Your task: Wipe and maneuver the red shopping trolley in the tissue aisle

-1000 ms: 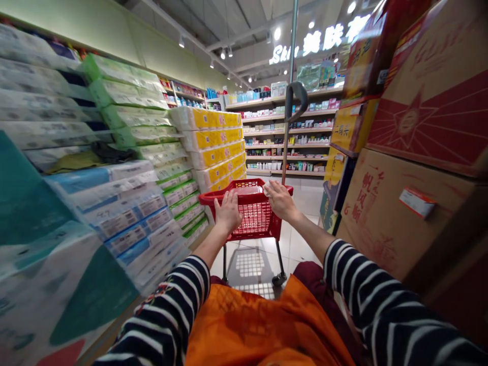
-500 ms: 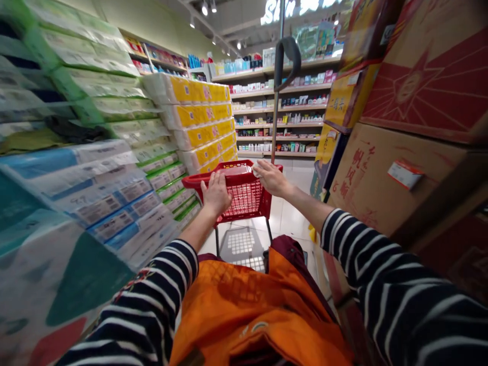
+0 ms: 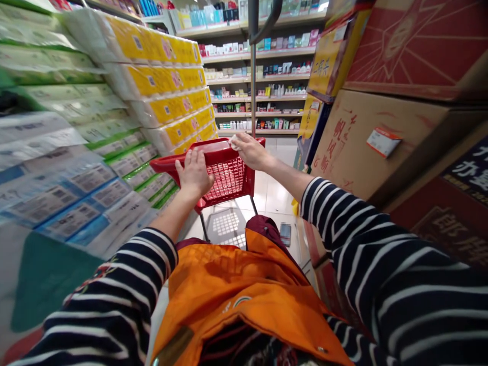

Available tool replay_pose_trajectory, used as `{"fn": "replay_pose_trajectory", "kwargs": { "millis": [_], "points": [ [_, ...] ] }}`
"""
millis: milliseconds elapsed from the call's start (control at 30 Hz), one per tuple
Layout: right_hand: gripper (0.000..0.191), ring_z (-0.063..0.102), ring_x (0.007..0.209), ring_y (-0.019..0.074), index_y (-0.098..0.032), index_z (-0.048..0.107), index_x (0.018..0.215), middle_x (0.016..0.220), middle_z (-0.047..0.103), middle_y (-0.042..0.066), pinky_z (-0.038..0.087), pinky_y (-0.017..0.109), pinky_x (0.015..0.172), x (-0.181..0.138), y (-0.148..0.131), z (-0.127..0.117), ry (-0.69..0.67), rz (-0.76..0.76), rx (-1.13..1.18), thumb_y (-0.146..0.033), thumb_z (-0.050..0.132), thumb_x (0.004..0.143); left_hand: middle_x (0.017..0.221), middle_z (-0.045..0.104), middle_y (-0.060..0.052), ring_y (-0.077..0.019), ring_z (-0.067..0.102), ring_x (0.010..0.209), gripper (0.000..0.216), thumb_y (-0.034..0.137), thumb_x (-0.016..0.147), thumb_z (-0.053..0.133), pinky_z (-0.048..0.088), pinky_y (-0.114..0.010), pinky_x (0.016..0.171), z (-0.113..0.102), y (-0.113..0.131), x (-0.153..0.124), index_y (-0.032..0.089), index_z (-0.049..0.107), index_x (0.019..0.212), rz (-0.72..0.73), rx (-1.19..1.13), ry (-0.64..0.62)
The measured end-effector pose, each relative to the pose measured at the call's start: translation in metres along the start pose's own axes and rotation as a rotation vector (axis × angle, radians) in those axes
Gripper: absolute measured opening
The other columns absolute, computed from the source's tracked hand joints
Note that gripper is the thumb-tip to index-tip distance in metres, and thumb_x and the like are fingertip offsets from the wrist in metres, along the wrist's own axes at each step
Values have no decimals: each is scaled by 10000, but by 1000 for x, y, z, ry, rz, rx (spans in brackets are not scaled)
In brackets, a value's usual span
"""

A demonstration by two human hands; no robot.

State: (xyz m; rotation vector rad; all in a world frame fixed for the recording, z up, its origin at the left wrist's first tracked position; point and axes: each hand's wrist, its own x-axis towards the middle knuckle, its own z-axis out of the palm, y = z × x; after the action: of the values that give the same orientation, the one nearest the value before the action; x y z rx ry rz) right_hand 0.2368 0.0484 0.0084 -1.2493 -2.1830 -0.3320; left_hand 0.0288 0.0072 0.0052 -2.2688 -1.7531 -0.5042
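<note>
In front of me stands a red shopping cart (image 3: 233, 179) with a grid-sided plastic basket on dark legs. My left hand (image 3: 193, 172) lies on its near left rim, fingers stretched forward and thumb apart. A small white cloth or tissue (image 3: 235, 142) is pressed against the top of the rim by my right hand (image 3: 249, 152), whose fingers are closed over it. Part of the cloth is hidden under those fingers. The cart's far side is partly covered by my hands.
Stacked yellow-and-white tissue packs (image 3: 163, 99) and green packs (image 3: 125, 160) line the left. Cardboard boxes (image 3: 373, 127) rise on the right. A grey pole (image 3: 253, 86) stands at the cart, before shelves of small goods (image 3: 232, 81). A blurred rectangular object (image 3: 285, 234) lies on the floor.
My view has tipped downward and turned slightly right, so the cart and both hands appear farther left and higher. Both hands stay at the rim, the right still with the white cloth.
</note>
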Motion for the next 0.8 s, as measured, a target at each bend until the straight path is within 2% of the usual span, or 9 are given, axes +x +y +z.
{"fn": "replay_pose_trajectory", "kwargs": {
  "millis": [167,233,300,467,567,800],
  "points": [
    [355,369,1251,261,-99,536,1155,1326,449,106,265,465,1073,-5,44,-6,57,201,11,-280,328,931,1498,207,-151,-266,162,1380,758,374,767,500,78,-514,1110,1,-29,0,99,202,1407,-66,-15,36],
    [358,359,1259,272,-87,543,1148,1339,440,109,273,481,1064,-6,49,-5,90,235,25,-265,335,916,1493,228,-148,-257,167,1380,739,348,763,502,76,-517,1111,3,-38,-1,103,222,1401,-94,-6,57],
    [353,320,1286,274,-90,554,1146,1367,418,104,255,493,1073,-4,37,-1,103,219,27,-226,355,888,1486,249,-143,-250,168,1380,721,329,762,498,80,-515,1113,4,-41,-3,99,241,1395,-104,4,67],
    [430,286,1320,239,-107,541,1214,1400,400,97,230,426,1108,3,-28,9,99,73,25,-126,395,810,1478,278,-134,-245,185,1377,707,302,750,493,109,-510,1114,1,-32,-7,95,272,1389,-121,29,76],
    [441,304,1317,238,-134,543,1228,1405,402,90,255,430,1099,2,-43,11,134,20,26,-128,378,819,1472,297,-118,-247,211,1370,690,295,740,493,142,-520,1108,0,-33,-8,116,305,1380,-112,51,54],
    [419,353,1289,288,-148,569,1206,1375,445,103,317,485,1052,-12,9,7,198,193,-32,-163,387,829,1471,304,-104,-236,215,1371,650,280,751,461,147,-513,1110,-3,-51,-13,131,335,1371,-115,74,72]
  ]
}}
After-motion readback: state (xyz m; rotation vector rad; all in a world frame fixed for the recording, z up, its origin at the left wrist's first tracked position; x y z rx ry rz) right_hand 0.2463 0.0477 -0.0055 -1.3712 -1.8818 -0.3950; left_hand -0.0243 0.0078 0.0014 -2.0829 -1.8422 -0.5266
